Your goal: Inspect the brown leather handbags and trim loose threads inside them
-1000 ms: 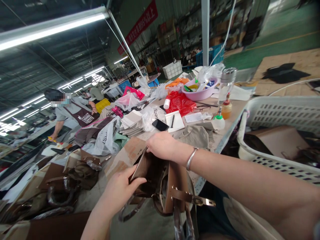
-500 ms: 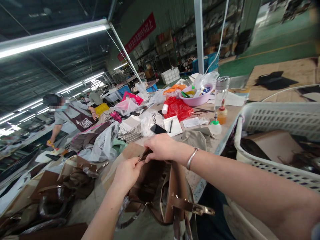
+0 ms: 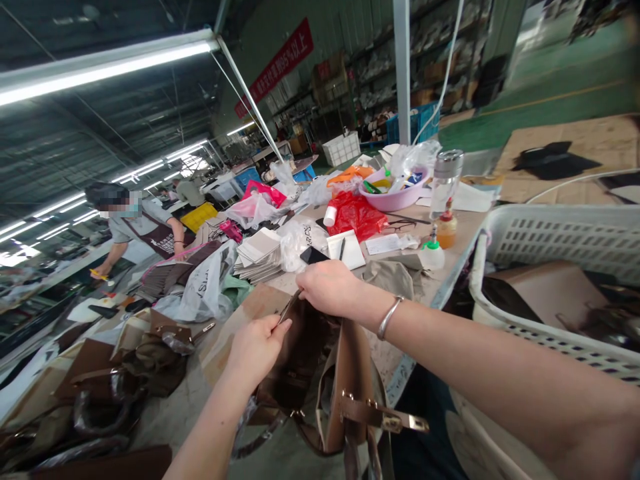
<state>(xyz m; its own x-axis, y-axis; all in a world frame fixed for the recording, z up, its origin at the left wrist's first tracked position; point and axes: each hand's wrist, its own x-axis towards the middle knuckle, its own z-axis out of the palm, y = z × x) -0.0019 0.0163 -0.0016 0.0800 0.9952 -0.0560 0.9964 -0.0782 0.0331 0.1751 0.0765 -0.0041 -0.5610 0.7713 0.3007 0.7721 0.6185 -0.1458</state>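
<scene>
A brown handbag (image 3: pixel 356 383) lies open at the table's near edge, its dark interior facing me. My left hand (image 3: pixel 259 348) pinches the rim of the bag's far-left side between thumb and fingers. Farther along that same rim, my right hand (image 3: pixel 327 288) is closed on the edge, its fingertips partly hidden; a silver bangle circles this wrist. A strap with a metal clasp (image 3: pixel 393 421) sticks out from the bag's right side. The wrapped handles hang toward me at the bottom.
More brown bags (image 3: pixel 107 380) lie at left. A white plastic basket (image 3: pixel 555 223) holding bag pieces stands at right. Bottles, a lilac basin (image 3: pixel 395 199), a red plastic bag (image 3: pixel 355 217), a phone (image 3: pixel 314 255) and stacked cards (image 3: pixel 257 257) sit beyond. A co-worker (image 3: pixel 145 223) stands at far left.
My right hand has slid a little away from the left along the rim, leaving a stretch of edge visible between them. The co-worker's arm has shifted.
</scene>
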